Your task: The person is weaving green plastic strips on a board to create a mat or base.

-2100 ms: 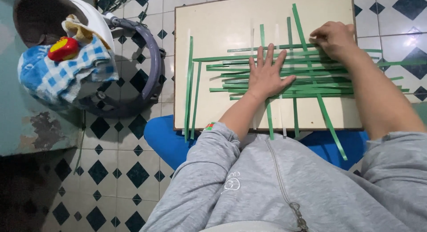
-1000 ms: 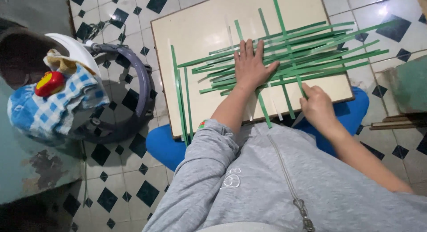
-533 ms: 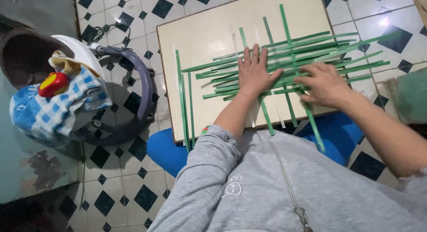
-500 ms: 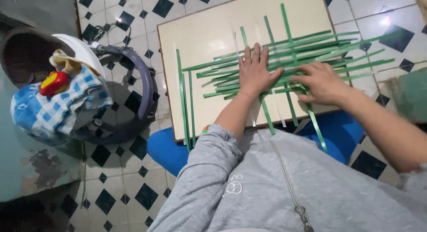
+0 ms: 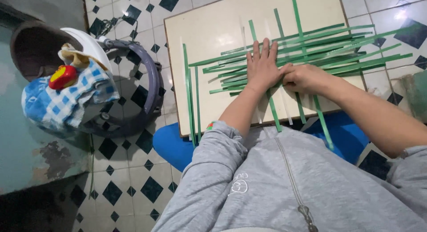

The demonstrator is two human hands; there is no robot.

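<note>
Item: cream board (image 5: 209, 40), laid flat over a blue stool (image 5: 171, 145) on a black-and-white tiled floor (image 5: 133, 178); all places given from the board. On its middle and right portion: green strips (image 5: 338, 47), a band of long ones running crosswise with several upright ones passing through them, the beginnings of a woven mat. Near the board's left edge: three loose green strips (image 5: 190, 98) lying lengthwise, apart from the weave. Left hand (image 5: 262, 67): flat on the weave at the board's centre, fingers straight and slightly spread, pressing the strips down. Right hand (image 5: 304, 77): just right of the left and touching it, fingers curled onto the strips; whether it pinches one cannot be told. Progress, as judged: only a few uprights are crossed in, long free ends overhang the board's right and near edges, so most of the weaving is left. Left of the board: a round frame (image 5: 149, 87) bearing a blue checked cloth (image 5: 62, 105).
</note>
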